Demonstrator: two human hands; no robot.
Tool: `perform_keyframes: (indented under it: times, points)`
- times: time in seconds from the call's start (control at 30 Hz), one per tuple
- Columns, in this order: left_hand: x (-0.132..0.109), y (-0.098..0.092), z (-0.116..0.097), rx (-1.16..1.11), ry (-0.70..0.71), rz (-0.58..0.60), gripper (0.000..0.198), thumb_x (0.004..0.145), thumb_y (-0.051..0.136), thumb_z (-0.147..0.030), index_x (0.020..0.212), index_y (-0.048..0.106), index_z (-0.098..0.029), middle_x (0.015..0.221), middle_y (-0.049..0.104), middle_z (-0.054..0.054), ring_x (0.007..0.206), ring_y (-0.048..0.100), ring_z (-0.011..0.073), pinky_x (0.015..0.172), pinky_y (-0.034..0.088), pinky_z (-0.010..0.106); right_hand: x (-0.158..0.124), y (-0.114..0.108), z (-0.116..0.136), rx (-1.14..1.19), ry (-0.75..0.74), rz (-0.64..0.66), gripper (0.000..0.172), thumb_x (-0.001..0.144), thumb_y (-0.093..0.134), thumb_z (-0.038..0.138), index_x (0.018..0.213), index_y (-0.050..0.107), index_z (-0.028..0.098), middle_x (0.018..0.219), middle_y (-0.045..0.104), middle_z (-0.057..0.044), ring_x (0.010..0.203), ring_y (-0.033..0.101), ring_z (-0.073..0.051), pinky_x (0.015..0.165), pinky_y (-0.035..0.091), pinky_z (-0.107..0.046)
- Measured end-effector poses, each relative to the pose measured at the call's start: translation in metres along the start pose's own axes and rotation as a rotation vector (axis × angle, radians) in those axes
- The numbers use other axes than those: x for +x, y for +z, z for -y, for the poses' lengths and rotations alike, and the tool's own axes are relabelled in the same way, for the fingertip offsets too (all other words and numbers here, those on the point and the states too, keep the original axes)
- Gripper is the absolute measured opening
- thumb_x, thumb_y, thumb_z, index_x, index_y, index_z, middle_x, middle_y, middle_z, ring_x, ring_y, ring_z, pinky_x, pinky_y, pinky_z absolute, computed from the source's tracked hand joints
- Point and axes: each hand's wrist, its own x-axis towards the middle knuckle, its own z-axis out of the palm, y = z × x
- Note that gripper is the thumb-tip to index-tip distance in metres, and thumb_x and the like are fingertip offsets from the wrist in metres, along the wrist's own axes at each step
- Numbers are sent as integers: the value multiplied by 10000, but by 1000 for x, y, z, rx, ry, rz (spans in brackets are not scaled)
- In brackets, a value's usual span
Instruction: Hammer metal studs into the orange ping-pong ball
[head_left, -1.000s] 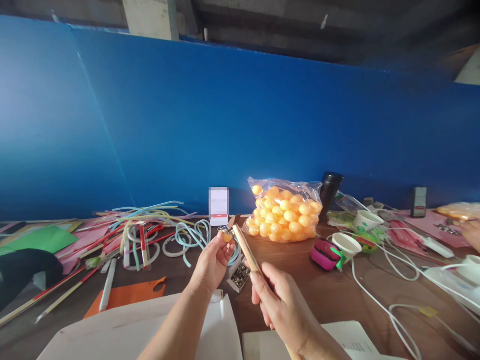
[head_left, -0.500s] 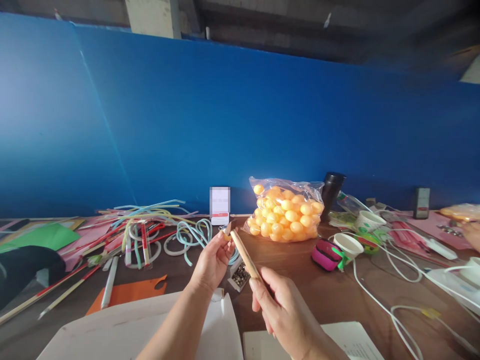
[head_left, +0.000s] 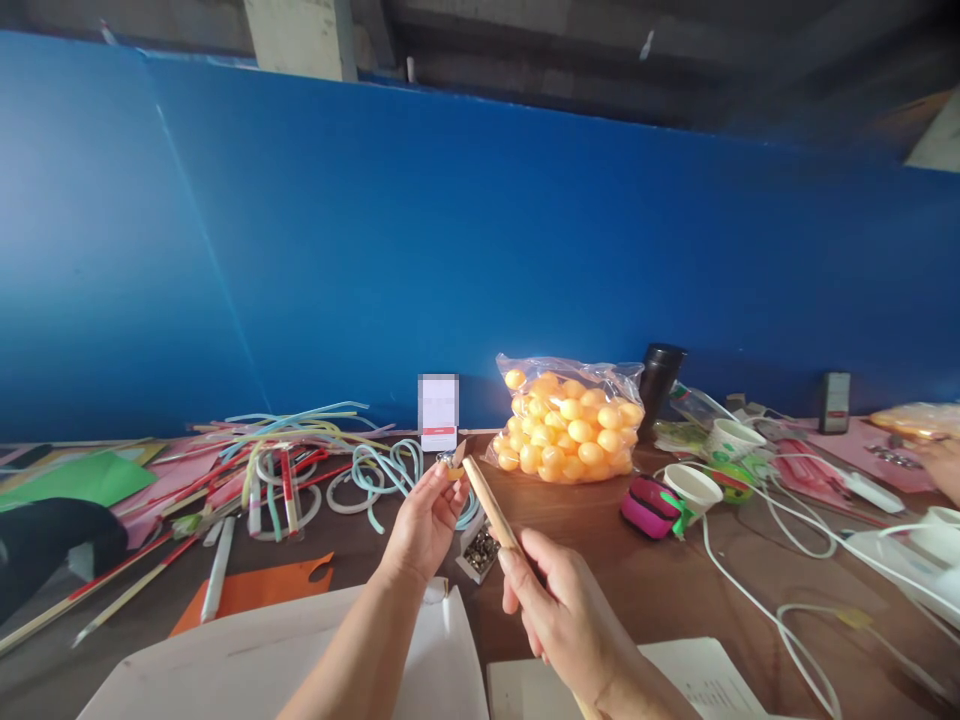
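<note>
My left hand (head_left: pixel 427 515) pinches a small brownish-yellow piece (head_left: pixel 456 466) with a pointed tip, too small to name. My right hand (head_left: pixel 559 600) is wrapped round a pale wooden stick (head_left: pixel 491 505). The stick's upper end lies close beside the piece in my left fingers; whether they touch cannot be made out. Below and between the hands, a small box (head_left: pixel 478 553) of metal bits sits on the brown table (head_left: pixel 555 510).
Behind are a bag of orange balls (head_left: pixel 574 430), an upright phone (head_left: pixel 439 410) and a black bottle (head_left: pixel 661 385). Tubes (head_left: pixel 386 468) and sticks crowd the left; a cup (head_left: pixel 691 490), pink pouch (head_left: pixel 650 506) and cables lie right. Another person's hand (head_left: pixel 941 465) shows far right.
The small piece between my left fingertips is tilted differently and its pointed tip shows more. Both hands keep nearly the same place; the view has shifted slightly.
</note>
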Motion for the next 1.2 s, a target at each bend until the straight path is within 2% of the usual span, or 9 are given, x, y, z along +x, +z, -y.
perform_keyframes:
  times: [0.23,0.57,0.63,0.8,0.9,1.03,1.2]
  points:
    - [1,0,0,-25,-3,-28,94,794,673,-182,863,663,-120,946,696,83,860,671,149,748,552,216,2,1,-3,23,0,-10,350,983,384,455,817,531,184,629,585,31,363,461,-54,351,323,-159]
    - [1,-3,2,-41,15,-29,102,797,671,-170,883,675,-116,895,704,61,805,670,122,768,546,211,0,-1,2,125,2,-30,347,971,402,475,1031,563,173,640,569,34,357,431,-51,334,315,-157]
    - [1,-3,2,-32,11,-20,125,800,668,-175,908,671,-113,935,705,80,826,672,134,765,547,217,0,-1,2,128,4,-22,339,971,405,473,1017,558,174,635,568,38,354,427,-49,337,318,-156]
    - [0,-3,2,-23,19,-16,131,806,658,-171,926,669,-120,1006,699,93,873,671,145,779,546,221,1,1,-2,116,20,-7,359,972,401,479,836,528,172,626,574,33,349,435,-43,333,305,-149]
    - [0,-2,1,-22,29,-23,111,806,653,-157,910,674,-127,997,700,84,882,670,143,779,547,217,2,2,-3,112,23,-5,356,970,401,482,859,533,171,616,573,35,340,437,-44,323,292,-146]
    - [1,-1,1,-37,26,-22,87,803,656,-155,885,678,-134,936,704,61,827,672,124,771,548,208,1,1,-1,127,13,-24,337,972,398,477,1014,552,181,641,575,39,351,435,-48,331,309,-149]
    - [1,-1,1,-15,28,-22,109,804,655,-161,905,678,-128,995,703,88,886,674,147,783,548,215,2,1,-2,116,28,2,371,966,400,488,859,558,170,623,580,28,340,425,-45,329,306,-151]
